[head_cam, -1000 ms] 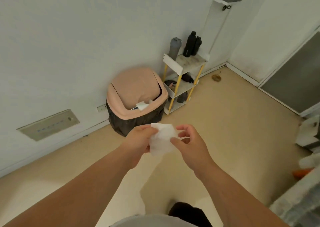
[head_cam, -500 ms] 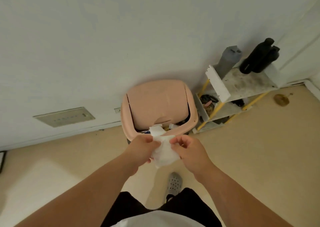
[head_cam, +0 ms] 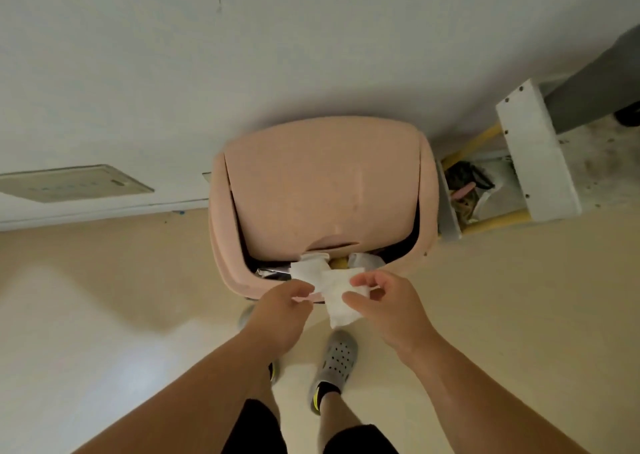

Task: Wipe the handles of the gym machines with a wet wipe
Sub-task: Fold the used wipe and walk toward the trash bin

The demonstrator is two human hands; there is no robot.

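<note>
Bin point(head_cam: 322, 190): pink swing-lid, now directly below; a second ago across the floor | Left hand point(head_cam: 280, 311), right hand point(head_cam: 388, 311): both pinching the wipe, brought to the bin's front rim; disposal judged imminent, wiping likely finished | Wipe point(head_cam: 337, 309): white, crumpled, limp, hanging between the hands.

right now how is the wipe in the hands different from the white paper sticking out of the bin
The wipe is pinched between the left hand and right hand; the white paper is gripped by neither. The wipe hangs in the air by the near rim of the pink bin; the white paper lies in the bin's opening, under the edge of its lid. Both are white and crumpled.
</note>
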